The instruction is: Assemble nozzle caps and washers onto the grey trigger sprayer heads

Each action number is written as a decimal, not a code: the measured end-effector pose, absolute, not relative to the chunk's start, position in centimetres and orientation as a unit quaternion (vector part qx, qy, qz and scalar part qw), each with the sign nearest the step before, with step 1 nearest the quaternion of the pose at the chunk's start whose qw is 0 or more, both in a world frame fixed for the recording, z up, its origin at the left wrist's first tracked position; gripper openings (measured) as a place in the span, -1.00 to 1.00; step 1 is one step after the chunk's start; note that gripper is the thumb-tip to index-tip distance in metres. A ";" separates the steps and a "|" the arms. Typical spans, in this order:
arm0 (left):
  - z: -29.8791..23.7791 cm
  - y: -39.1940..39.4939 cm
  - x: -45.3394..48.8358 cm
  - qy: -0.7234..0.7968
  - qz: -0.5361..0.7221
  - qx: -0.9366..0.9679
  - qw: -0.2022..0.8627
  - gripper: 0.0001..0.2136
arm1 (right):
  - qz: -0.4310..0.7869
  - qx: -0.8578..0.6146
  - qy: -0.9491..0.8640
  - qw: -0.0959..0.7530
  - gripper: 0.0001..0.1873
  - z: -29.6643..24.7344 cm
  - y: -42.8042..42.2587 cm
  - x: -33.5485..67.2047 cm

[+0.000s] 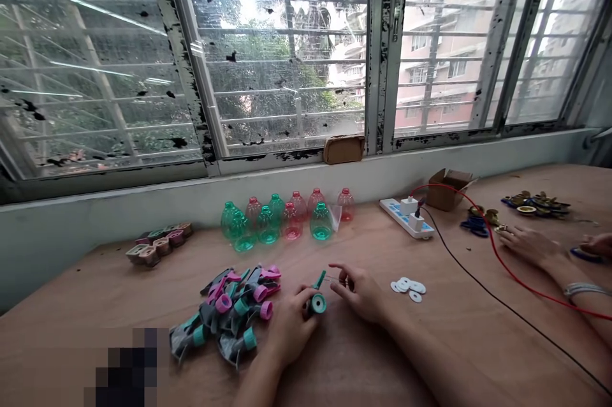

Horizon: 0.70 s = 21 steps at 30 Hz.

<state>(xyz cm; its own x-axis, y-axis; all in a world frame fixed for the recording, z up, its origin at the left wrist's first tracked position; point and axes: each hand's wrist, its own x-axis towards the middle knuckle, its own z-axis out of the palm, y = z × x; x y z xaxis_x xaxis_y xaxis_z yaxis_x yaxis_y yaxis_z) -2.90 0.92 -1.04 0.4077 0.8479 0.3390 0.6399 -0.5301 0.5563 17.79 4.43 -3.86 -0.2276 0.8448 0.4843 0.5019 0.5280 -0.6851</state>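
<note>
My left hand (294,324) is closed around a spray trigger head with a green collar (318,303); the collar's open end, pale inside, faces me. Its green trigger (320,279) points up. Just to the right, my right hand (358,292) has its index finger stretched out while the other fingers curl in around a thin clear piece (332,279), too faint to make out fully. Left of my left hand lies a heap of grey spray heads (210,316) with pink or green collars. Several white discs (404,284) lie right of my right hand.
Green bottles (268,228) and red bottles (291,223) stand below the window. Farther left are small stacked blocks (160,244). A power strip (406,219) with red and black cables and a cardboard box (447,190) stand right. Another person's hand (530,244) works near blue-handled scissors (475,223).
</note>
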 end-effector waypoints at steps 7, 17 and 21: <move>-0.7 0.8 -2.8 0.464 0.313 0.809 0.178 -0.88 | 0.211 -0.390 -0.791 0.421 -0.87 -3.6 3.7 17.5; -1.0 0.9 -2.9 0.456 0.317 0.809 0.193 -0.86 | 0.205 -0.363 -0.821 0.390 -0.88 -3.5 3.3 17.9; -1.0 1.0 -2.8 0.446 0.320 0.812 0.198 -0.79 | 0.201 -0.372 -0.819 0.388 -0.86 -3.6 3.6 18.1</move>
